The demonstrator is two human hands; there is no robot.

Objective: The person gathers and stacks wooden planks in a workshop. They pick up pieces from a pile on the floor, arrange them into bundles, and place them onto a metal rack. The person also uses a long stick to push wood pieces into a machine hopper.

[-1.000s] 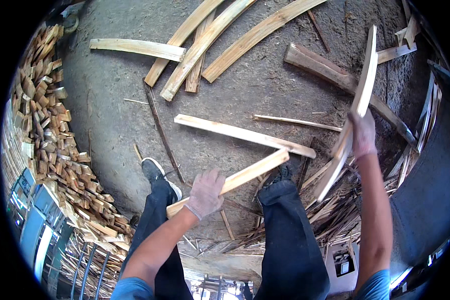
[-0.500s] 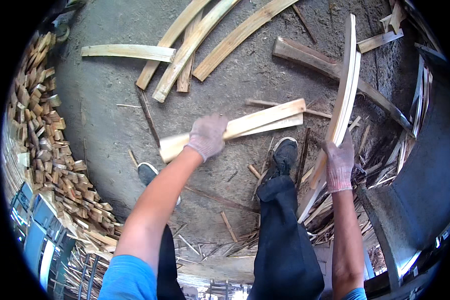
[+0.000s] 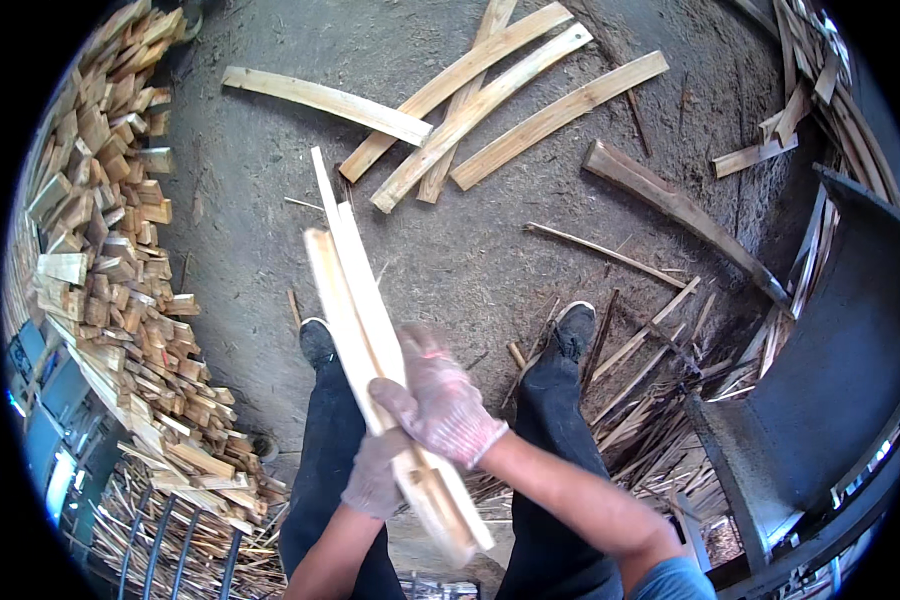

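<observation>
In front of my legs I hold a bundle of pale wooden slats point(image 3: 348, 300), slanting from upper left to lower right. My left hand point(image 3: 375, 476), in a dirty knitted glove, closes around its lower part from the left side. Higher up, my right hand point(image 3: 438, 400), in a similar glove, reaches across from the right and grips the bundle, its thumb over the wood. The slats lie lengthwise together with uneven ends, the lower ends blurred. Some of my fingers are hidden behind the wood.
Several curved boards point(image 3: 560, 118) lie crossed on the dusty floor ahead. A darker rough board point(image 3: 685, 222) lies to the right. A tall stack of cut wood point(image 3: 120, 230) lines the left side. Scrap strips point(image 3: 660, 455) and a dark metal chute point(image 3: 820, 370) are at the right.
The slats that were apart, some under my left hand and some upright in my right, are now together in both hands before my legs. My view has shifted left.
</observation>
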